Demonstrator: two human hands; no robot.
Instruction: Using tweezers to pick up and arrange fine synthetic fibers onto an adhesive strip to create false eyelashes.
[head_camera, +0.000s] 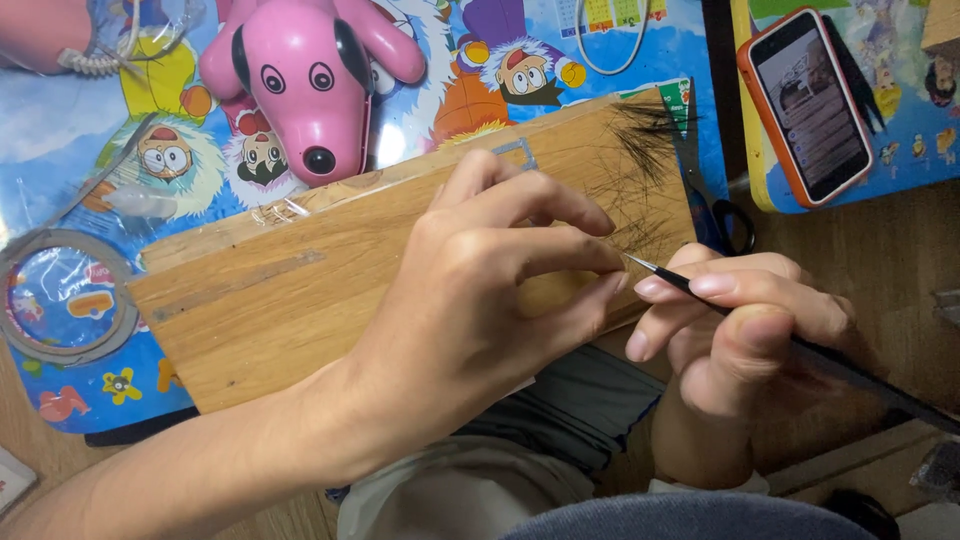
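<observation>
The left hand (480, 290) pinches its fingertips together over a wooden board (300, 290) at centre. The right hand (740, 330), at four o'clock, grips a thin black tool (800, 345) whose tip meets that pinch. Black hairs (640, 150) lie at one o'clock.

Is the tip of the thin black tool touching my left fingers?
Touching. The head view shows the black tool, held in the right hand, with its point meeting the left hand fingertips, no gap visible.

Home: cartoon mat (440, 90), toy dog (310, 80)
</observation>
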